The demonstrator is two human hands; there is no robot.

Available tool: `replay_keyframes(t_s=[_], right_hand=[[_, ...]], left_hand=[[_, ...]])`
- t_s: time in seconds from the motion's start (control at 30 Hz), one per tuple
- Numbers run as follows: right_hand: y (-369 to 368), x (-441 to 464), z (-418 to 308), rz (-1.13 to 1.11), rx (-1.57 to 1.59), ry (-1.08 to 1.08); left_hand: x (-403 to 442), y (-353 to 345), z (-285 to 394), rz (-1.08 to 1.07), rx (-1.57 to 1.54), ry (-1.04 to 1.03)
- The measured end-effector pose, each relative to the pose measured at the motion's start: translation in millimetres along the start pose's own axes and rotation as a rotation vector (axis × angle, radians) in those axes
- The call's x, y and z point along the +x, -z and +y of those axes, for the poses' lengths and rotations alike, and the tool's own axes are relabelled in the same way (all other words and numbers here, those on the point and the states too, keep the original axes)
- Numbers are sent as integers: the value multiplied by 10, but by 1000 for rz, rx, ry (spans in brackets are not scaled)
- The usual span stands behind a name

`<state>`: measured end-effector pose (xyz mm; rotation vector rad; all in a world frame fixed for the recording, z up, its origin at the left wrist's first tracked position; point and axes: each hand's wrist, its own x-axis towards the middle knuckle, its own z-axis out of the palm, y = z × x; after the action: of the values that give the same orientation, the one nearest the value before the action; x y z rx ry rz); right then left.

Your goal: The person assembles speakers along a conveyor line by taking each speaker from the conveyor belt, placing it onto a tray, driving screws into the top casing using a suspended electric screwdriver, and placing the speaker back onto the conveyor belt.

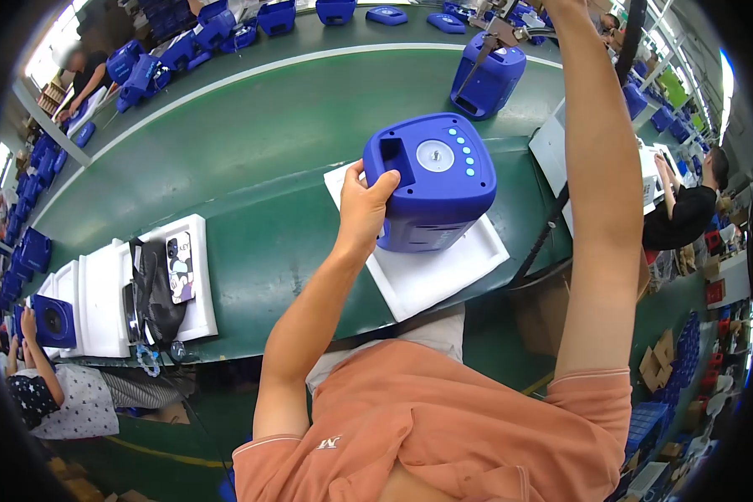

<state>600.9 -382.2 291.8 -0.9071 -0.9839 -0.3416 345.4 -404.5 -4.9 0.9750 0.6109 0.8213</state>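
Observation:
My left hand [364, 205] grips the left side of a blue plastic housing [443, 197], its thumb at the edge of the recessed handle slot. The housing stands upright, with a round silver disc and a row of several light-coloured buttons on top. Under it lies a white foam sheet [431, 289] on the green bench [259, 284]. My right arm reaches up past the top edge of the picture, so my right hand is out of sight. A hanging metal tool [500, 33] is left of that forearm, in front of another blue housing [492, 79].
White foam trays [100, 301] at the left hold a phone [181, 268] and a black item. A co-worker [38, 393] handles a blue part at the far left; another person [686, 213] works at the right. Blue housings line the far belt. A black cable runs right of the foam.

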Motion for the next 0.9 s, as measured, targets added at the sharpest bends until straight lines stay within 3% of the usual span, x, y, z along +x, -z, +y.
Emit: replay_keyframes(t_s=[0.07,0.1,0.33,0.53,0.63,0.73,0.83,0.9], right_hand=[[26,-75,58,-34,114,-71],[72,-107,117,-40,-113,-32],[212,-196,384,88,-583,170],[175,-256,399,83,-525,147],[172,-250,443,108,-533,233],[186,-296,407,81,-623,126],[187,-376,526,94,-599,373],[173,-448,445,85,-571,166]], left_hand=[[7,-1,-6,4,8,1],[20,0,-1,4,16,0],[-30,-42,31,33,3,-2],[-11,-42,45,22,-6,5],[-8,-43,43,17,-24,6],[-23,-63,54,22,-56,19],[-22,-72,69,26,-62,35],[-26,-83,59,37,-70,36]])
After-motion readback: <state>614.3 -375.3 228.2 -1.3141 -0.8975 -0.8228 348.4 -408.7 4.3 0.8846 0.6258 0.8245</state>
